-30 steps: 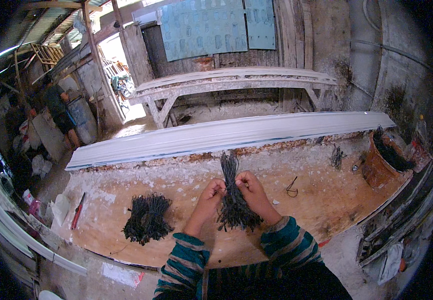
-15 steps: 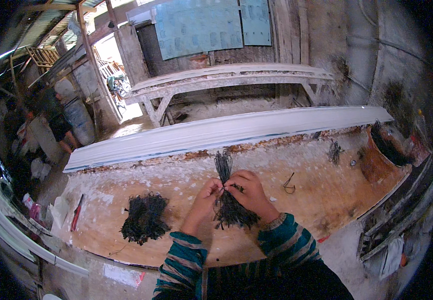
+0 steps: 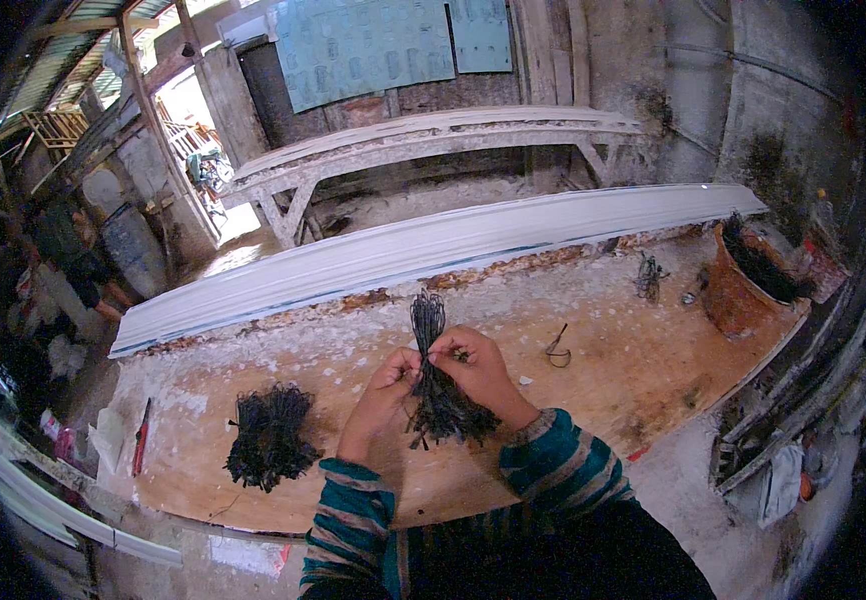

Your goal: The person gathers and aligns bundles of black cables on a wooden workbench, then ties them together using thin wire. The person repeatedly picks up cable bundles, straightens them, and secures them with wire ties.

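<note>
A bundle of thin black strands (image 3: 441, 412) is between my hands, looped at its top and fanned out below. My left hand (image 3: 387, 382) is closed at the bundle's narrow waist, thumb and fingertips pinched together. On the other side my right hand (image 3: 479, 372) grips the same waist with thumb and forefinger. Whether a tie runs around it there is too small to tell. Left of my hands, a heap of similar black bundles (image 3: 271, 437) lies on the wooden tabletop (image 3: 578, 430). A bent piece of black strand (image 3: 557, 352) rests to the right.
A long white moulding (image 3: 433, 248) spans the table's far side. At the right stand a brown bucket (image 3: 728, 305) with black strands and a small black tangle (image 3: 649, 276). A red-handled tool (image 3: 141, 440) lies at left. Behind is a white-spattered bench (image 3: 433, 140); a person (image 3: 78, 255) is far left.
The bundle has been turned a little more upright, and my hands have shifted slightly at its waist. The whole view has shifted somewhat. Both hands still grip the bundle.
</note>
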Demonstrator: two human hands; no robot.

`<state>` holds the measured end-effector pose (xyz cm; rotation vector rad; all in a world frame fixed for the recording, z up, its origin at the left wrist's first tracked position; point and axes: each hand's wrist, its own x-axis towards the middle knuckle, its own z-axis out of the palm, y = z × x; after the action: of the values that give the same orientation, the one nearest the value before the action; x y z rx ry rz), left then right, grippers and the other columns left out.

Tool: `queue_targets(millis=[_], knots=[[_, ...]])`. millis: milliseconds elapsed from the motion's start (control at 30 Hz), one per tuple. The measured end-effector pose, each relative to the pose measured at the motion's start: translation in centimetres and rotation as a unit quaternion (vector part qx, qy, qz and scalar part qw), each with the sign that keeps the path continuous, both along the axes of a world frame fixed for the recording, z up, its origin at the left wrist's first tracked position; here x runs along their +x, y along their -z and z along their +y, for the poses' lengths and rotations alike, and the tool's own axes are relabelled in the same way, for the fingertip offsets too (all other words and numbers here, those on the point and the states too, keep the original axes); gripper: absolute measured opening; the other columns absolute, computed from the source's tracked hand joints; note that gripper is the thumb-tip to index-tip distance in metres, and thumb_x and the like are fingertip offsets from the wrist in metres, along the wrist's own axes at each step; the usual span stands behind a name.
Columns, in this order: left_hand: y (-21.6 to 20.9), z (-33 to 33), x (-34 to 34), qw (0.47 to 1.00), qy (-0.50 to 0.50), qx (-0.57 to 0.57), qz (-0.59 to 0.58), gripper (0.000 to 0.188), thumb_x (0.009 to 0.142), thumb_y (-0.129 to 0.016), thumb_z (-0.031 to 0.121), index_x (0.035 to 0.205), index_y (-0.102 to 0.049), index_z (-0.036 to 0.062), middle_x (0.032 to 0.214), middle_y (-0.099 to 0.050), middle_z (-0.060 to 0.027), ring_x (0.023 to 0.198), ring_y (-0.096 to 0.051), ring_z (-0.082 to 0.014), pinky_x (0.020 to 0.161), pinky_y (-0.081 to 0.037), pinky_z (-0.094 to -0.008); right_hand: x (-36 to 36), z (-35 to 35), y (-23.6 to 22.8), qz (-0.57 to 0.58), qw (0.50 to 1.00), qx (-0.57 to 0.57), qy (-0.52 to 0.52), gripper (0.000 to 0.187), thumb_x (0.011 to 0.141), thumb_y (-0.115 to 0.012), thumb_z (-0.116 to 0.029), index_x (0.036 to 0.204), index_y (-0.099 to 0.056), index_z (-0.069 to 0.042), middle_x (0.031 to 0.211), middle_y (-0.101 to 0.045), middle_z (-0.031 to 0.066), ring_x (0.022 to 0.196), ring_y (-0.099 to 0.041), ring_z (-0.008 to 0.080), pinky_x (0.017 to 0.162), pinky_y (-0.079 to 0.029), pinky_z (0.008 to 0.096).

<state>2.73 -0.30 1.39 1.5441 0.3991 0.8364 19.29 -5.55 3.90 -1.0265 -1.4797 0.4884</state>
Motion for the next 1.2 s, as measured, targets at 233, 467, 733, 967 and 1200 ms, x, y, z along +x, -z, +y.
queue_targets(millis=[233,467,733,967,1200], knots=[[-0.4,-0.3,0.2,0.998,-0.018,-0.046,-0.038,0.009,0.088,-0.047,0.004,0.097,-0.046,0.0071,0.089,-0.048,0.0024,0.083,-0.044,-0.006,0.075,-0.035,-0.0196,0.2,-0.7,-1.7,-0.214,0.966,0.137,0.055,0.017,0.072,-0.066,-0.01,0.089,-0.066,-0.012,0.074,-0.058,0.0049,0.074,-0.055,0.0227,0.073,-0.039,0.0352],[0.1,0.3,0.0,0.999,-0.028,-0.002,-0.03,0.017,0.086,-0.044,-0.005,0.096,-0.045,0.0075,0.088,-0.048,0.0025,0.08,-0.046,-0.0058,0.073,-0.037,-0.0195,0.7,-0.1,-1.1,-0.225,0.965,0.128,0.047,0.014,0.069,-0.068,-0.011,0.082,-0.065,-0.011,0.071,-0.057,0.0017,0.075,-0.055,0.0205,0.077,-0.037,0.0355],[-1.3,-0.8,-0.2,0.995,-0.035,-0.088,0.017,0.016,0.085,-0.045,-0.001,0.095,-0.044,0.0111,0.086,-0.045,0.0033,0.08,-0.046,-0.0071,0.078,-0.041,-0.0238,1.0,0.0,-0.8,-0.131,0.988,0.075,0.04,0.007,0.072,-0.063,-0.005,0.073,-0.055,-0.005,0.07,-0.056,0.0048,0.071,-0.056,0.019,0.071,-0.041,0.0316],[-0.9,-0.4,-0.5,0.953,0.047,-0.255,-0.16,0.014,0.083,-0.051,0.014,0.095,-0.045,0.0115,0.083,-0.05,-0.0004,0.077,-0.053,-0.0147,0.076,-0.045,-0.03,0.2,-0.4,-0.9,0.229,0.968,-0.053,-0.085,0.004,0.086,-0.048,-0.004,0.082,-0.047,-0.005,0.075,-0.056,0.0029,0.079,-0.057,0.0131,0.074,-0.043,0.0266],[-1.8,-1.5,0.3,0.894,0.021,-0.355,-0.273,0.014,0.086,-0.05,0.024,0.091,-0.048,0.01,0.079,-0.057,-0.0036,0.07,-0.057,-0.0151,0.062,-0.046,-0.0303,0.8,-0.4,-1.1,0.239,0.957,-0.064,-0.149,0.005,0.086,-0.049,-0.006,0.084,-0.046,-0.006,0.08,-0.06,0.0068,0.079,-0.058,0.0133,0.075,-0.044,0.0268]])
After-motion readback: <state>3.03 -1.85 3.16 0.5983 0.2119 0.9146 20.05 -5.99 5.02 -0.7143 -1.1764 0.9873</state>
